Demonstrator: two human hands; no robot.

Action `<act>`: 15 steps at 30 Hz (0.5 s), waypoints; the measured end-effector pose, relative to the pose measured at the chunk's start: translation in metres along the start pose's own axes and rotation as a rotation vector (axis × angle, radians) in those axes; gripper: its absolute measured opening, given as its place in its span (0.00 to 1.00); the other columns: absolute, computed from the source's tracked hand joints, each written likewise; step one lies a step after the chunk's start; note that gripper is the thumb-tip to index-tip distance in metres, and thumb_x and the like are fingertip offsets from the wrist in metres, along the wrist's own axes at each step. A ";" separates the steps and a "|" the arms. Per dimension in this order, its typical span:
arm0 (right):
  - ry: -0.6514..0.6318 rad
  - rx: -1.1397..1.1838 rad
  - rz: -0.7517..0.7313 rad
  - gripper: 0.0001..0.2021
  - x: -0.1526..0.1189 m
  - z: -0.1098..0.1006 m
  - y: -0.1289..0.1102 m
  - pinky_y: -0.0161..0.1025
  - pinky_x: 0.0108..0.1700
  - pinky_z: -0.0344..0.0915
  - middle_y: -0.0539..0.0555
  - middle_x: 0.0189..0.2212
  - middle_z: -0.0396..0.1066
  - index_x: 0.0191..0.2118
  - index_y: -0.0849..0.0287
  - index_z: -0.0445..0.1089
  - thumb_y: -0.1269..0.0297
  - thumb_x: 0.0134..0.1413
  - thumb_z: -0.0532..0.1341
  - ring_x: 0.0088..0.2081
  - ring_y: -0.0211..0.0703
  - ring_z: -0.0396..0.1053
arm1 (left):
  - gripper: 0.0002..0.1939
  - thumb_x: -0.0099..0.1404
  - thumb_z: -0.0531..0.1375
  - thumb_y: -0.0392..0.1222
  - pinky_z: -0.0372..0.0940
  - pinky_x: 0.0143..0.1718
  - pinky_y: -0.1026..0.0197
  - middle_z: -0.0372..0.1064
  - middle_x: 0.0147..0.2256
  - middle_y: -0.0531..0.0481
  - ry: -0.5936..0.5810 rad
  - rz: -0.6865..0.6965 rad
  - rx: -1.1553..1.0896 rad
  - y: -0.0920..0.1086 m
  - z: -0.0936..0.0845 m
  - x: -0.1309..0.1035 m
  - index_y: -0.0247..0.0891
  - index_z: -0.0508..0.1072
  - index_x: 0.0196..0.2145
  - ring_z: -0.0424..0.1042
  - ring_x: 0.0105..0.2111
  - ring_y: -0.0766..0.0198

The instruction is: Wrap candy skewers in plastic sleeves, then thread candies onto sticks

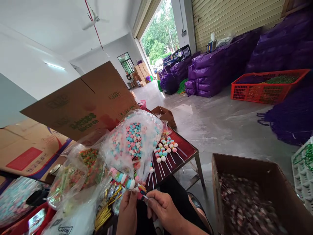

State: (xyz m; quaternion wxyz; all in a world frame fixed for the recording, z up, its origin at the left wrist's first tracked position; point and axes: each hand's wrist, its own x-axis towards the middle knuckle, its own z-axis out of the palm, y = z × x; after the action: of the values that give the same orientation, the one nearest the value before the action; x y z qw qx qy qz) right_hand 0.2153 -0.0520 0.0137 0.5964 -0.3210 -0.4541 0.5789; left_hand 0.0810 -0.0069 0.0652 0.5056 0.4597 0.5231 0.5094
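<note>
My left hand [127, 210] is closed around the lower end of a marshmallow skewer [123, 179] with pink, blue and white pieces, which slants up to the left. My right hand [162, 207] pinches near the skewer's white stick, beside a small colourful piece just below the marshmallows. Whether clear wrap covers the skewer I cannot tell. Several finished-looking marshmallow skewers [163, 152] lie on the dark red table [183, 147], sticks toward me. Behind my hands sits a large clear bag of pink, blue and white marshmallows [133, 140]. Gold twist ties [104, 217] lie left of my left hand.
A clear bag of orange and green candies [90, 160] stands at left, before an open cardboard box [97, 101]. On the floor at right is a carton of small wrapped pieces [244, 209]. Farther off are a red crate [261, 91], purple sacks [207, 71] and a person [129, 78].
</note>
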 end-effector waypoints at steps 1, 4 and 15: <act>0.002 0.005 0.006 0.30 0.000 0.000 0.000 0.30 0.24 0.56 0.46 0.21 0.67 0.40 0.59 0.70 0.32 0.64 0.54 0.20 0.31 0.60 | 0.21 0.55 0.72 0.61 0.75 0.44 0.54 0.80 0.34 0.45 0.006 0.018 0.051 -0.001 -0.002 0.000 0.40 0.83 0.36 0.79 0.40 0.52; 0.002 0.014 0.006 0.29 0.000 0.001 0.001 0.30 0.24 0.56 0.47 0.20 0.66 0.39 0.59 0.69 0.33 0.65 0.54 0.20 0.31 0.59 | 0.25 0.55 0.70 0.66 0.74 0.40 0.55 0.78 0.31 0.46 0.019 0.069 0.199 -0.003 -0.007 0.000 0.39 0.82 0.33 0.76 0.35 0.54; -0.027 -0.106 -0.122 0.39 -0.002 0.003 -0.001 0.33 0.27 0.62 0.46 0.22 0.67 0.70 0.65 0.59 0.37 0.69 0.50 0.20 0.34 0.60 | 0.30 0.54 0.70 0.68 0.71 0.49 0.59 0.80 0.40 0.45 -0.047 0.069 0.301 0.001 -0.009 -0.003 0.38 0.82 0.41 0.76 0.45 0.54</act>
State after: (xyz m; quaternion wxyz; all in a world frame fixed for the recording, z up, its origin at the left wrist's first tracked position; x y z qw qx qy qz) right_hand 0.2133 -0.0542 0.0151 0.6066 -0.3160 -0.5108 0.5209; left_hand 0.0726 -0.0108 0.0663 0.4254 0.5597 0.5653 0.4315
